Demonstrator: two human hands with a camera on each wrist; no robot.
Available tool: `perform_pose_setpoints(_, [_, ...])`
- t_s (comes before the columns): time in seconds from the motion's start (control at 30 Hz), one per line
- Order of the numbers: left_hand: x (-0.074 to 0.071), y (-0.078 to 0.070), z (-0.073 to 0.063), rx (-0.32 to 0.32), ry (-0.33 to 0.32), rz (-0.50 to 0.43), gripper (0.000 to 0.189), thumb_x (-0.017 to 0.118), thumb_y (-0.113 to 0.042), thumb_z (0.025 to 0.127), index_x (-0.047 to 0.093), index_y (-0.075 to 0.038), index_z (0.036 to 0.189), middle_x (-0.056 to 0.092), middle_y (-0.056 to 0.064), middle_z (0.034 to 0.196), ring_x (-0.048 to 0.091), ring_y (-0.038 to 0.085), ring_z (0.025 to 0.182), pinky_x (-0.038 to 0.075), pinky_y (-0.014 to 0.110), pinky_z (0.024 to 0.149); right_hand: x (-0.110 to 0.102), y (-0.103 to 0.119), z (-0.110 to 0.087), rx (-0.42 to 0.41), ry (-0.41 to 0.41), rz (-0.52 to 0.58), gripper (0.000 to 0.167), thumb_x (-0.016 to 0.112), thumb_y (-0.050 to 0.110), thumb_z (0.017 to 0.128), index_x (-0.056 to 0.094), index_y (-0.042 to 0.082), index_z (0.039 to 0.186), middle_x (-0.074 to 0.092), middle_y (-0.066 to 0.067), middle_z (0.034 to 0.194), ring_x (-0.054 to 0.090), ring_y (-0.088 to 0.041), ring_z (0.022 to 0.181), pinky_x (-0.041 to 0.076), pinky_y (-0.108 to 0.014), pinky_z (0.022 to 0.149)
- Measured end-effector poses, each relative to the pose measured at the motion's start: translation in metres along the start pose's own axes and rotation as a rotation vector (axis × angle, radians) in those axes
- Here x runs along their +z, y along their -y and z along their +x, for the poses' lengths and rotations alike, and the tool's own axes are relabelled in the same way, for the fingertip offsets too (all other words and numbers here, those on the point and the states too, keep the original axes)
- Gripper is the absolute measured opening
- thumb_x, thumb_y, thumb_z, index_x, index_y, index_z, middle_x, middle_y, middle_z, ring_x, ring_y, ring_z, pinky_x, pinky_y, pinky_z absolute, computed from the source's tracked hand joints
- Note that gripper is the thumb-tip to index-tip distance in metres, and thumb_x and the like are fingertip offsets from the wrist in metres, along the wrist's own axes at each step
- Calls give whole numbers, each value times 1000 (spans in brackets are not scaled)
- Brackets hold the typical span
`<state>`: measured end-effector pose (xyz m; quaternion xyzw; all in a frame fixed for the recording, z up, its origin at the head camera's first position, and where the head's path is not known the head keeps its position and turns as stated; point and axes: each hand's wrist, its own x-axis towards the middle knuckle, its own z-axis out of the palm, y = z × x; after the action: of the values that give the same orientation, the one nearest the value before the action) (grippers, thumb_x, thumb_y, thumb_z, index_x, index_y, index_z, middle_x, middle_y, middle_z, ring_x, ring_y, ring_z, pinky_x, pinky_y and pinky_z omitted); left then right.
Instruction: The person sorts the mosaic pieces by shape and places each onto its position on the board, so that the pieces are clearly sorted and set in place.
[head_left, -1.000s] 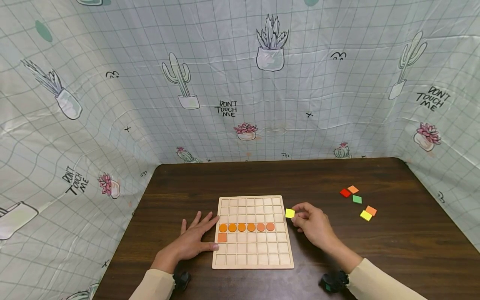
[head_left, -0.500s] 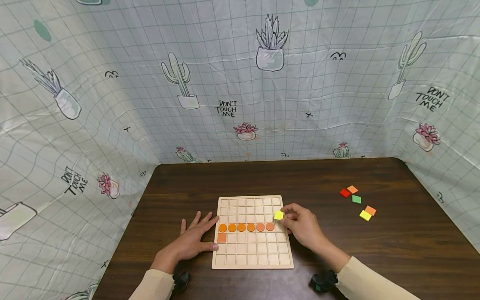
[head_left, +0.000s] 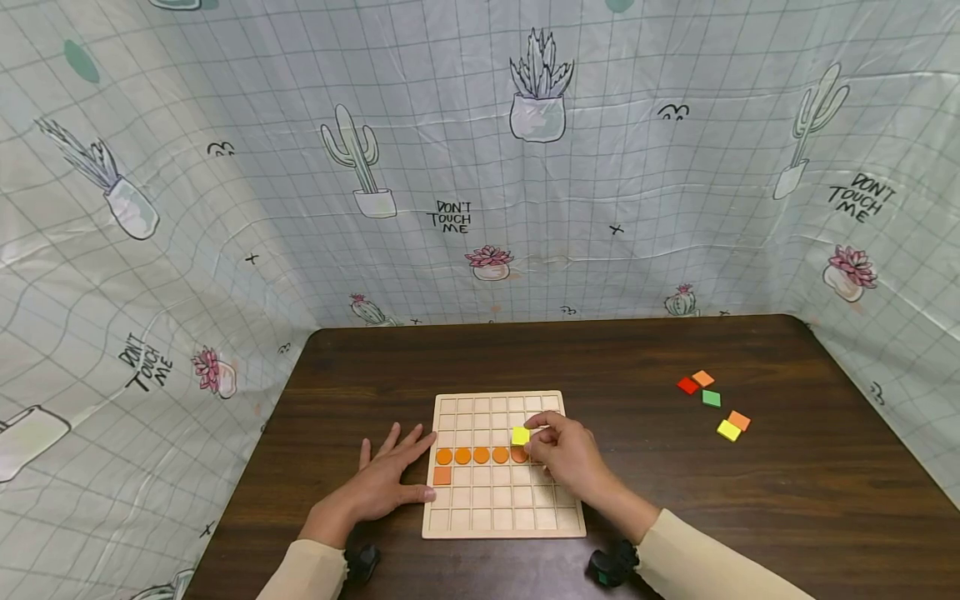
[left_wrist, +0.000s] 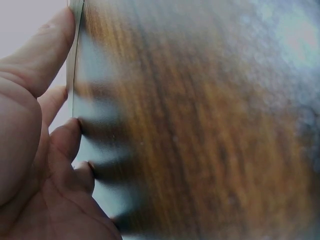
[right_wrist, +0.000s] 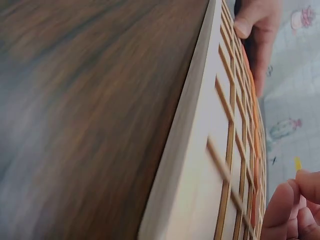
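Observation:
A pale wooden grid board [head_left: 502, 521] lies on the table. Orange round discs [head_left: 482, 456] fill a row of its cells, and an orange square tile [head_left: 442, 476] sits in the leftmost cell one row nearer. My right hand [head_left: 572, 454] pinches a yellow square tile [head_left: 521, 436] over the board, just behind the disc row. It covers the right end of that row. In the right wrist view the yellow tile [right_wrist: 298, 163] shows as a thin edge past the fingertips. My left hand [head_left: 382, 479] lies spread at the board's left edge, its thumb [left_wrist: 55, 40] touching the rim.
On the right of the dark wooden table [head_left: 360, 358] lie loose square tiles: red [head_left: 687, 386], orange [head_left: 702, 378] and green [head_left: 711, 398], with a yellow tile [head_left: 728, 430] and another orange tile [head_left: 739, 420] nearer. A patterned curtain [head_left: 600, 208] hangs behind and along the sides.
My right hand has moved left from beside the board's right edge to over the board, carrying the yellow tile. The left hand has stayed at the left edge.

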<state>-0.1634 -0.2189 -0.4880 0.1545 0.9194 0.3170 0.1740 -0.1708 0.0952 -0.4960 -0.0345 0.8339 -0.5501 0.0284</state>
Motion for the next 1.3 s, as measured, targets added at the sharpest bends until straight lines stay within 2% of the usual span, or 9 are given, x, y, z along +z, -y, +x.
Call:
perform_pose_setpoints(0.2, [0,0,0,-6,-1,3,89,83,-38,91,39,-20,166,23,14,175,-3,44,164,-19,74,120,18,6,1,-32,37,25,19,76,-2,92,74,6,110,72,-2,81,64,-18,61,55,-27,51])
perform_pose_setpoints(0.57, [1,0,0,-10,2,5,89,83,-39,91,39,-20,165,23,14,175,-3,44,163,-19,74,120,42,15,-1,-71,135,3,19,75,0,94,72,2,112,71,-2,77,58,-11,51,48,-23,47])
perform_pose_setpoints(0.77, [0,0,0,-5,5,3,89,82,-39,91,39,-19,166,23,14,175,-4,44,163,-19,74,120,53,18,-2,-97,142,-44,18,71,-2,92,73,2,109,66,4,70,54,-6,49,42,-21,46])
perform_pose_setpoints(1.0, [0,0,0,1,9,6,88,82,-39,91,39,-19,165,23,14,175,-4,44,163,-19,75,120,63,20,-4,-124,161,-84,18,74,0,88,74,2,106,63,7,66,48,-4,49,36,-19,47])
perform_pose_setpoints(1.3, [0,1,1,1,7,8,88,82,-39,91,39,-19,166,22,14,175,-4,44,163,-19,75,119,68,21,-6,-164,169,-158,15,74,2,88,76,4,103,64,8,65,49,-3,48,40,-20,48])
